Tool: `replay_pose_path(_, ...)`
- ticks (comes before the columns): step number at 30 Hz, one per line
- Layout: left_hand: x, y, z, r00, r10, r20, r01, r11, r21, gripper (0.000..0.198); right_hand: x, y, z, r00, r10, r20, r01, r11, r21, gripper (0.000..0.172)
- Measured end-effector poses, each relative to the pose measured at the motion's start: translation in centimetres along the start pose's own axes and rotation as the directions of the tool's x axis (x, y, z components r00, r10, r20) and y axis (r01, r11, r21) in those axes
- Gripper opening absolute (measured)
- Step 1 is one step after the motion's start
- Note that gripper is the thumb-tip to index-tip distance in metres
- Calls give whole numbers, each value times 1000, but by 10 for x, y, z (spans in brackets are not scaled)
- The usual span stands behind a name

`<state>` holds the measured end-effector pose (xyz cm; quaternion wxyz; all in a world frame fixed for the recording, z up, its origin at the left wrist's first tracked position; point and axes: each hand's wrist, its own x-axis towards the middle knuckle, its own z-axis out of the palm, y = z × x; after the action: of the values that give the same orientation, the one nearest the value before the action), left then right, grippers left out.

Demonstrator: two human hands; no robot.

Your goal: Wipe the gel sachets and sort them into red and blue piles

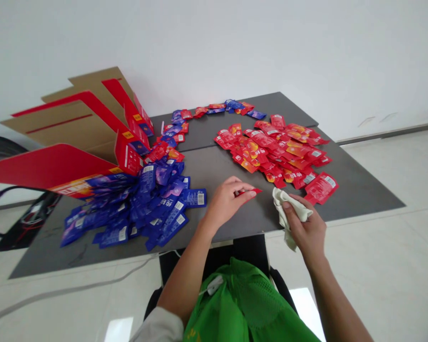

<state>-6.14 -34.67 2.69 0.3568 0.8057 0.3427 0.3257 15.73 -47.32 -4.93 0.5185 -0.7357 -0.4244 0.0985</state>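
Left hand (224, 203): fingertips pinch one red foil sachet (250, 191) over the grey table (207, 166); light, floppy, slippery, best held by its sealed edge. Right hand (306, 231): clenched on a soft pale cloth (288, 213). Red sachets (278, 152) lie far right, blue sachets (150, 199) left.

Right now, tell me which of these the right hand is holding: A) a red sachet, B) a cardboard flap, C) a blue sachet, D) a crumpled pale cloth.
D. The right hand grips a crumpled pale cloth, while a red sachet sits in the fingers of the left hand.
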Motion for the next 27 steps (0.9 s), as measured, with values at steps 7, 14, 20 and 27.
replay_pose_path(7, -50, -4, -12, 951, 286, 120, -306, 929, 207, 18, -2, -1, 0, 1000, -4, -9, 4, 1000, 1, 53)
replay_pose_path(14, -106, -10, 9, 954, 192, 231, -276, 861, 428, 24, 7, -5, -6, 996, 13, 89, -12, 1000, -8, 56)
replay_pose_path(20, -131, -10, 41, 928, 326, 183, -373, 784, 496, 32, 13, -23, -22, 996, -40, 85, 43, 999, -32, 55)
replay_pose_path(27, -132, -27, 56, 908, 378, 178, -414, 757, 505, 25, 5, -35, -34, 901, -53, 430, 101, 991, -91, 48)
